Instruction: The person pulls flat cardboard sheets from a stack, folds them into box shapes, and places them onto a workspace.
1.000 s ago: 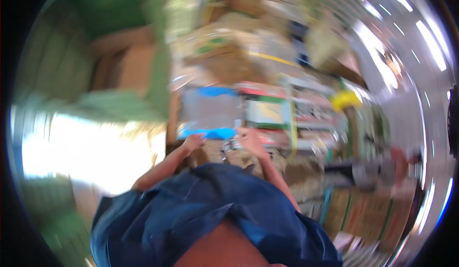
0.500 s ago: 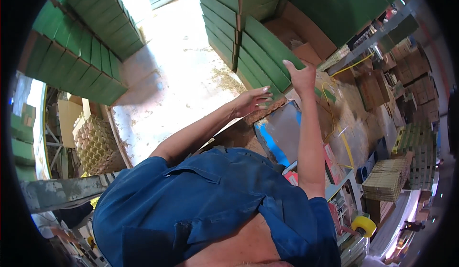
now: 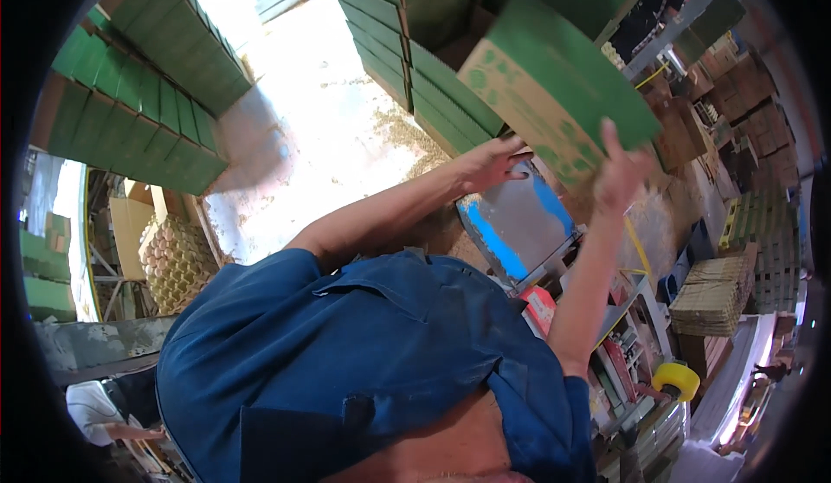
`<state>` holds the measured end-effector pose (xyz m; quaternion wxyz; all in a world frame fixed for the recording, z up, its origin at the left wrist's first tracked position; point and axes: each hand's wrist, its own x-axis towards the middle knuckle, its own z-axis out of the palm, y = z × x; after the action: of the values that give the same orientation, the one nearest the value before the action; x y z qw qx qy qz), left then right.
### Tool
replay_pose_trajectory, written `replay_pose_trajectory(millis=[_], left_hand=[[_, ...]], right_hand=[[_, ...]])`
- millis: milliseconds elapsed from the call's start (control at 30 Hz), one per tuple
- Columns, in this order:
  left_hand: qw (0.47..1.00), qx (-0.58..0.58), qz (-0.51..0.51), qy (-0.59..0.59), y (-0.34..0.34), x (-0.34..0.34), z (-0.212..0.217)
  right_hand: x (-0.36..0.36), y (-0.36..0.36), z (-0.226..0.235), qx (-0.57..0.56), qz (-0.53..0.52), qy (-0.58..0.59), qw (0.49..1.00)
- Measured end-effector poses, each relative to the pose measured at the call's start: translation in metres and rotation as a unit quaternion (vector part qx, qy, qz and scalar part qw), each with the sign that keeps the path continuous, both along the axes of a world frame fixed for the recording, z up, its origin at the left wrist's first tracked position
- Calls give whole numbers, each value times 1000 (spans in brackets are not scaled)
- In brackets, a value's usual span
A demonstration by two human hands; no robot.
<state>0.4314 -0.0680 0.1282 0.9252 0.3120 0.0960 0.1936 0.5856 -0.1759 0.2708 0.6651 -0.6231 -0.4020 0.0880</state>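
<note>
Warehouse, green box [image 3: 558,93] between left hand [image 3: 489,163], right hand [image 3: 619,176]

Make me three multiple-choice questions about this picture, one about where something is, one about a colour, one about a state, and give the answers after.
1. Where is the flat grey panel with blue edges?
A. below the raised carton
B. on the sunlit floor
C. on the egg tray stack

2. What colour is the person's shirt?
A. red
B. blue
C. white

3. How is the green and brown carton handled?
A. lying untouched
B. one hand only
C. between both hands

Answers: 1 A, it lies under the carton between the forearms. 2 B, the cloth is dark blue. 3 C, the left hand and right hand press its two sides.
</note>
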Motion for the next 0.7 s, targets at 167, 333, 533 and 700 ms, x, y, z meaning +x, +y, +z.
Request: replay_pose_trajectory(millis=[167, 333, 533, 700], left_hand=[[978, -131, -92, -136, -30, 49, -50], [943, -289, -102, -130, -63, 59, -101], [951, -283, -45, 117, -61, 29, -229], [892, 330, 64, 301, -35, 23, -218]], right_hand=[[9, -110, -5, -8, -60, -27, 998], [26, -136, -127, -180, -50, 96, 978], [37, -147, -273, -306, 9, 63, 950], [37, -173, -350, -340, 76, -66, 935]])
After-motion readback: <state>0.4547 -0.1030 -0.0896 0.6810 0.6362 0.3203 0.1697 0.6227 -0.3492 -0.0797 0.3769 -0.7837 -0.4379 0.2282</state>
